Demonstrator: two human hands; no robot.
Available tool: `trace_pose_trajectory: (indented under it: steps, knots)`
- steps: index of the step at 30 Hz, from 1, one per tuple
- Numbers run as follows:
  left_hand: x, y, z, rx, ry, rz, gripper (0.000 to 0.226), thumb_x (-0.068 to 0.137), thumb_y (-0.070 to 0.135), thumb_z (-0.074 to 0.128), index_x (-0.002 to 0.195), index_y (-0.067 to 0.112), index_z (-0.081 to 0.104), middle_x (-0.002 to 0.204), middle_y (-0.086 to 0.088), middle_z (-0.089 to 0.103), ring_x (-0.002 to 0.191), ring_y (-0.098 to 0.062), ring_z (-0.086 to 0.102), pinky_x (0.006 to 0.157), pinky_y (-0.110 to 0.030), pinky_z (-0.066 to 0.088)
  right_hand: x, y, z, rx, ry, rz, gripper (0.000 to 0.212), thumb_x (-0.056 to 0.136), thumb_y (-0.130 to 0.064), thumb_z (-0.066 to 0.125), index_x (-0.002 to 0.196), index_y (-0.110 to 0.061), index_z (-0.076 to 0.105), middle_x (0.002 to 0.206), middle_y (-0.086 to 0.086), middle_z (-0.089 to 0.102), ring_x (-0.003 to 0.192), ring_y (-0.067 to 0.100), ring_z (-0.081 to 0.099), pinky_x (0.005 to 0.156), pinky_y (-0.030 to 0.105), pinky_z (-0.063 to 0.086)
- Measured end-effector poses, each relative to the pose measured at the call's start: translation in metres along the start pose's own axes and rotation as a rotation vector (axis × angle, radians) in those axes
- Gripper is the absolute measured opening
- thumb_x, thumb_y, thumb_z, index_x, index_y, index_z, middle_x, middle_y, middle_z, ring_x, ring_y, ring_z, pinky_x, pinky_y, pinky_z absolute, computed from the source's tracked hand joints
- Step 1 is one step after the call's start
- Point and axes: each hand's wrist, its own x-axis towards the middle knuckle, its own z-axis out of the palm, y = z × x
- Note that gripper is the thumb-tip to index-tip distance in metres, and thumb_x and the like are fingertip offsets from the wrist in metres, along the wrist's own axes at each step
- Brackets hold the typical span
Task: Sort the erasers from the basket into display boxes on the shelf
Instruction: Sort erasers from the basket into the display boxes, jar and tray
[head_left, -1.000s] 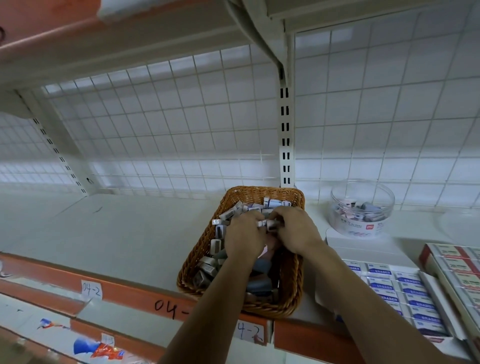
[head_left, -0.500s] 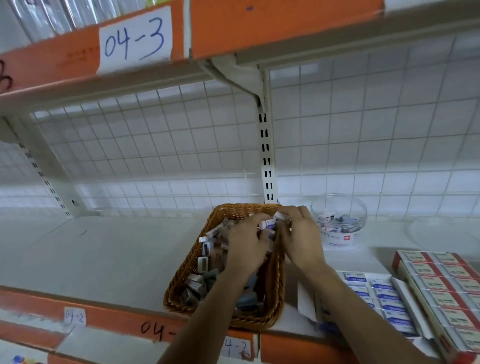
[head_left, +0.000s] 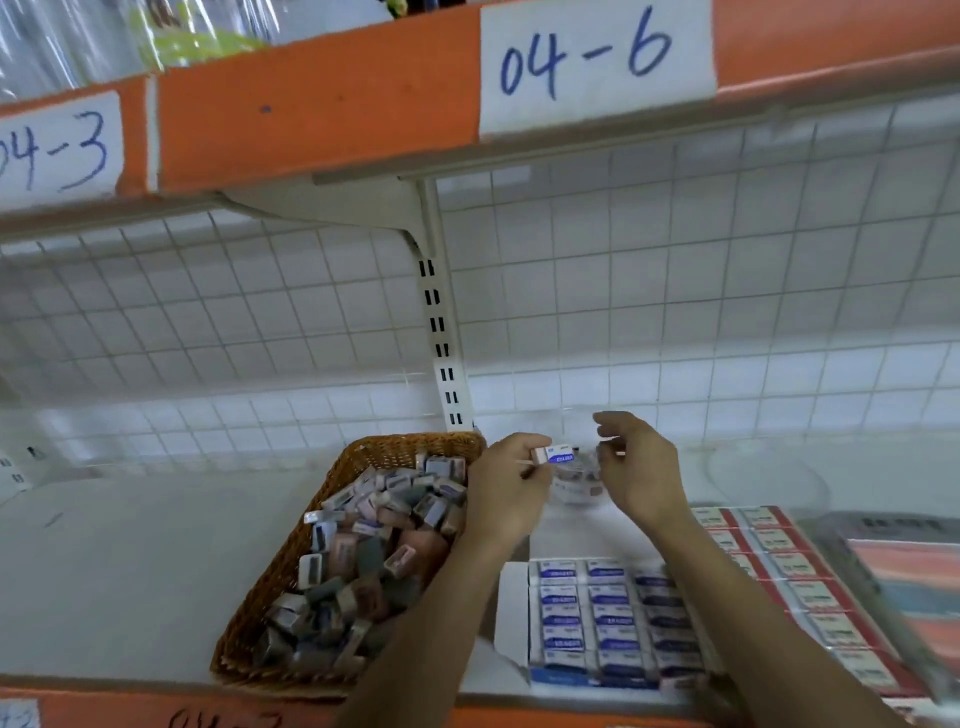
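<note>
I see the brown basket (head_left: 275, 582) sitting on the white shelf (head_left: 130, 561), and it is full of little erasers (head_left: 374, 551) all mixed up. Just to the right of the basket's far corner, the left hand (head_left: 511, 488) is up in the air. Its thumb and first fingers pinch one eraser (head_left: 558, 454) with a blue label, and the eraser pokes out to the right. A bit more to the right of the basket is the right hand (head_left: 641, 467). Its fingers are bent and a little apart, with the thumb under the pointing finger. I cannot tell if it holds anything. Between the two hands, and behind them, I see a round clear tub (head_left: 576, 488) with small things inside, but it is blurry. Right of the basket and close to the front edge of the shelf is an open box (head_left: 511, 608) with neat rows of blue-label erasers. Farther right of the basket is a red box (head_left: 779, 571) with more rows.
</note>
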Motion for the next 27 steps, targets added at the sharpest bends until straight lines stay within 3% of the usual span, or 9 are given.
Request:
trace_pose_trajectory:
  steps: [4, 6, 8, 13, 17, 21, 24, 27]
  knots:
    - [-0.004, 0.011, 0.018, -0.081, -0.033, -0.054, 0.016, 0.086, 0.016, 0.067, 0.101, 0.023, 0.068, 0.090, 0.012, 0.067, 0.084, 0.002, 0.061, 0.081, -0.022, 0.052, -0.014, 0.006, -0.018, 0.016, -0.150, -0.121, 0.044, 0.080, 0.010, 0.052, 0.118, -0.011, 0.062, 0.116, 0.001, 0.063, 0.091, 0.009, 0.057, 0.075, -0.003, 0.035]
    - [-0.009, 0.015, 0.023, -0.127, -0.081, -0.084, 0.015, 0.084, 0.020, 0.070, 0.098, 0.026, 0.066, 0.086, 0.019, 0.063, 0.084, 0.002, 0.062, 0.077, -0.017, 0.052, -0.020, 0.012, -0.025, 0.006, -0.174, -0.177, 0.038, 0.080, 0.005, 0.060, 0.113, -0.014, 0.065, 0.111, -0.001, 0.065, 0.089, 0.009, 0.059, 0.074, -0.005, 0.034]
    - [-0.016, 0.018, 0.026, -0.134, -0.149, -0.089, 0.018, 0.084, 0.021, 0.071, 0.099, 0.028, 0.066, 0.090, 0.016, 0.065, 0.086, 0.004, 0.062, 0.073, -0.010, 0.049, -0.027, 0.017, -0.035, -0.009, -0.190, -0.198, 0.029, 0.082, -0.004, 0.066, 0.108, -0.015, 0.068, 0.103, -0.003, 0.067, 0.080, 0.006, 0.058, 0.072, -0.003, 0.035]
    - [-0.028, 0.019, 0.023, 0.178, -0.392, -0.031, 0.030, 0.087, 0.013, 0.061, 0.114, 0.026, 0.064, 0.116, 0.009, 0.064, 0.099, -0.002, 0.059, 0.091, -0.019, 0.046, -0.041, 0.031, -0.054, -0.132, -0.326, -0.169, 0.022, 0.082, -0.011, 0.067, 0.102, -0.019, 0.068, 0.101, -0.001, 0.061, 0.084, 0.009, 0.056, 0.075, 0.012, 0.039]
    - [-0.034, 0.013, 0.024, 0.498, -0.577, 0.094, 0.040, 0.085, 0.017, 0.064, 0.123, 0.027, 0.060, 0.124, 0.012, 0.059, 0.102, 0.000, 0.050, 0.072, -0.007, 0.034, -0.050, 0.036, -0.064, -0.316, -0.424, -0.189, 0.022, 0.083, -0.016, 0.063, 0.103, -0.024, 0.066, 0.104, -0.004, 0.057, 0.101, 0.013, 0.050, 0.077, 0.015, 0.030]
    - [-0.036, 0.004, 0.024, 0.400, -0.599, 0.037, 0.036, 0.086, 0.020, 0.067, 0.122, 0.025, 0.062, 0.124, 0.012, 0.059, 0.107, 0.004, 0.050, 0.079, -0.003, 0.036, -0.056, 0.039, -0.066, -0.331, -0.437, -0.206, 0.020, 0.081, -0.013, 0.064, 0.099, -0.022, 0.062, 0.102, -0.003, 0.058, 0.097, 0.013, 0.053, 0.073, 0.016, 0.033]
    - [-0.036, 0.000, 0.025, 0.306, -0.602, -0.030, 0.035, 0.085, 0.018, 0.070, 0.118, 0.025, 0.063, 0.123, 0.011, 0.060, 0.114, -0.001, 0.053, 0.096, -0.020, 0.046, -0.059, 0.038, -0.062, -0.368, -0.459, -0.224, 0.020, 0.081, -0.011, 0.061, 0.099, -0.020, 0.062, 0.102, -0.002, 0.056, 0.098, 0.014, 0.053, 0.071, 0.016, 0.032]
    - [-0.036, -0.002, 0.026, 0.262, -0.605, -0.066, 0.035, 0.084, 0.017, 0.071, 0.116, 0.026, 0.064, 0.122, 0.012, 0.060, 0.116, -0.001, 0.053, 0.098, -0.026, 0.048, -0.060, 0.036, -0.060, -0.399, -0.449, -0.206, 0.020, 0.083, -0.015, 0.062, 0.102, -0.019, 0.060, 0.104, -0.002, 0.051, 0.099, 0.016, 0.053, 0.072, 0.017, 0.035]
